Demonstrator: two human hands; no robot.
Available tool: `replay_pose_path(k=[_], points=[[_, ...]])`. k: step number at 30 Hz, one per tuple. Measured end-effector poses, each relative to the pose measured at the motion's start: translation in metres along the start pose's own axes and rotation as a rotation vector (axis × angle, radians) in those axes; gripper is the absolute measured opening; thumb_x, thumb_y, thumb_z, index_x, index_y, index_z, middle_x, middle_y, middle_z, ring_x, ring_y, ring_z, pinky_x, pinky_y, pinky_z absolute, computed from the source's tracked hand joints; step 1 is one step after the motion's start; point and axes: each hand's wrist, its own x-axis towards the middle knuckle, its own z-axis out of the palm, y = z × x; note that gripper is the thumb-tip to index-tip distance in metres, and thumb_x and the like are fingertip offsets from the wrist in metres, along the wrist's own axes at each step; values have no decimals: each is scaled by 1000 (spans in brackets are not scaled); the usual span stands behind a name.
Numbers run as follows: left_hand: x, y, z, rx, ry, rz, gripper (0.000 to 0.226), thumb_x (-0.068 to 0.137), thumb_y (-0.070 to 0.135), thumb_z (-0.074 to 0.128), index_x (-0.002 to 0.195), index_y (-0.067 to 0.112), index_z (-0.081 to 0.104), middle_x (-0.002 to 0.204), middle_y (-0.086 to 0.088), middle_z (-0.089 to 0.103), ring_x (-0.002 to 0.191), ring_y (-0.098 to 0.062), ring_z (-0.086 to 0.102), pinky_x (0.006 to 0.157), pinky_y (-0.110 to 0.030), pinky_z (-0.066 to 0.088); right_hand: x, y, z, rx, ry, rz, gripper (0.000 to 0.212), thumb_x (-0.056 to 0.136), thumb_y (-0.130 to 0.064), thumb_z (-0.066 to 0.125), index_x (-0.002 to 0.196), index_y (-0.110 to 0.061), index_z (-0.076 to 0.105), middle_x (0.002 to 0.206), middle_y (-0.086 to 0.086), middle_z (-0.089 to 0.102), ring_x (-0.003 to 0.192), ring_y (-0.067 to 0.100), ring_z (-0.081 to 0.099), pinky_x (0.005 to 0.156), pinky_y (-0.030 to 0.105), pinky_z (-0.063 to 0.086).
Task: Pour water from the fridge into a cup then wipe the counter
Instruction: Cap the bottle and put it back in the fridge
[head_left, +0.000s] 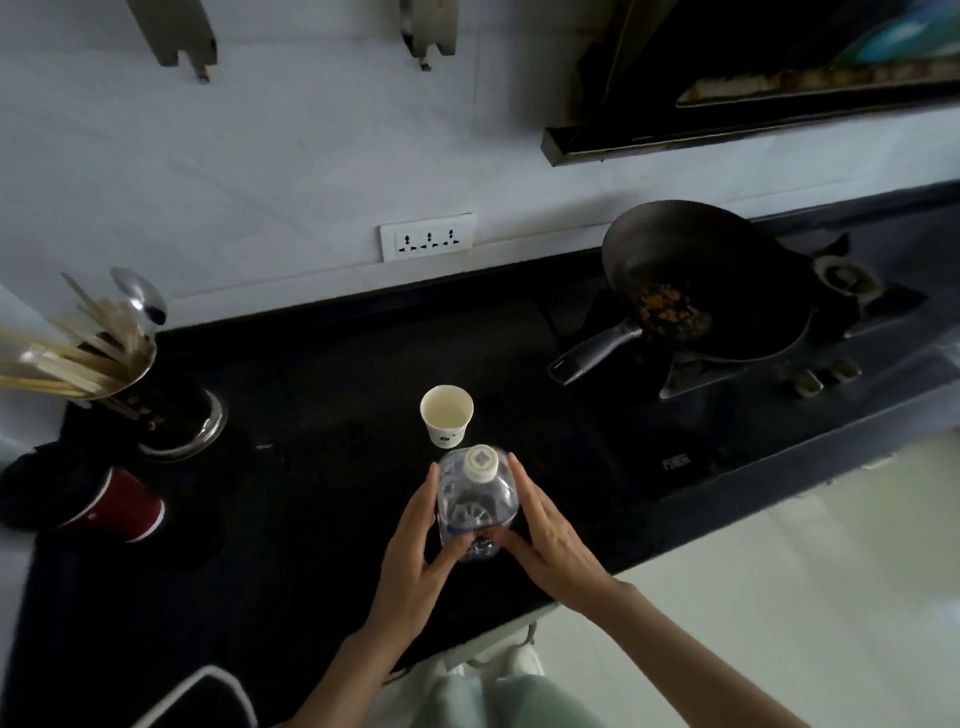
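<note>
The left hand (415, 525) and right hand (545, 540) flank a clear plastic water bottle (475, 506) standing upright on the black counter (322, 499), fingers mostly straight along its sides and thumbs across its near face, holding it lightly from both sides, probably to steady it. Its white cap (480, 462) is on. Just beyond it stands a white paper cup (447, 415), mouth up and close for a short pour; whether it holds water is hard to tell. Far right, a dirty frying pan (711, 286) sits on the stove.
</note>
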Motion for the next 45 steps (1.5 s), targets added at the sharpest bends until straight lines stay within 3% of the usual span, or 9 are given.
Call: replay_pose_path(k=[5, 11, 16, 22, 28, 31, 37, 41, 45], points=[[3, 10, 5, -44, -78, 42, 72, 84, 53, 58, 146, 52, 20, 147, 32, 34, 136, 2, 37, 110, -35, 37, -21, -11, -6, 65, 121, 75, 80, 98, -33, 52, 149, -41, -9, 158, -12, 13, 142, -3, 20, 112, 14, 22], [15, 43, 46, -93, -212, 98, 69, 83, 53, 59, 145, 48, 29, 147, 22, 41, 137, -6, 39, 111, -48, 37, -65, -20, -25, 203, 445, 206, 72, 97, -40, 49, 151, -35, 2, 156, -4, 29, 139, 14, 37, 106, 39, 43], [22, 85, 97, -179, -427, 182, 68, 87, 45, 57, 149, 37, 29, 145, 13, 47, 134, -9, 45, 109, -47, 41, -104, -24, -53, 143, 777, 277, 63, 97, -50, 42, 151, -37, 12, 155, -7, 29, 142, 11, 30, 113, 39, 34], [19, 133, 175, -171, -631, 300, 70, 84, 60, 56, 146, 42, 30, 135, 8, 52, 127, -14, 52, 101, -45, 48, -160, -12, -95, 127, 1110, 309, 57, 97, -47, 45, 147, -47, 17, 151, 4, 37, 138, 24, 39, 106, 57, 38], [-10, 168, 262, -260, -767, 331, 69, 79, 66, 58, 142, 50, 34, 136, 18, 52, 125, -5, 52, 100, -25, 47, -220, 5, -133, 130, 1361, 400, 52, 95, -54, 44, 142, -55, 23, 145, -17, 38, 134, 17, 43, 104, 53, 42], [-28, 183, 303, -259, -841, 343, 64, 78, 65, 55, 138, 56, 34, 136, 17, 53, 123, -2, 54, 95, -18, 48, -258, 17, -152, 117, 1444, 457, 54, 95, -52, 46, 145, -50, 24, 145, -14, 40, 131, 21, 47, 100, 54, 45], [-70, 206, 390, -241, -1010, 400, 69, 78, 67, 52, 142, 52, 32, 136, 17, 53, 121, -2, 55, 100, -29, 50, -339, 26, -188, 51, 1616, 517, 53, 94, -42, 47, 142, -54, 27, 139, -11, 48, 123, 20, 55, 95, 50, 51], [-101, 224, 448, -237, -1138, 421, 70, 70, 84, 48, 135, 62, 31, 131, 29, 50, 118, 6, 54, 100, -28, 49, -392, 29, -212, 17, 1752, 554, 50, 92, -53, 48, 138, -58, 29, 139, -12, 50, 123, 19, 56, 95, 46, 52], [-132, 241, 500, -248, -1292, 435, 71, 74, 78, 50, 139, 52, 35, 132, 19, 54, 118, -3, 57, 97, -41, 52, -439, 29, -223, -16, 1885, 637, 50, 90, -59, 48, 137, -59, 30, 140, -20, 47, 127, 17, 52, 99, 45, 49]])
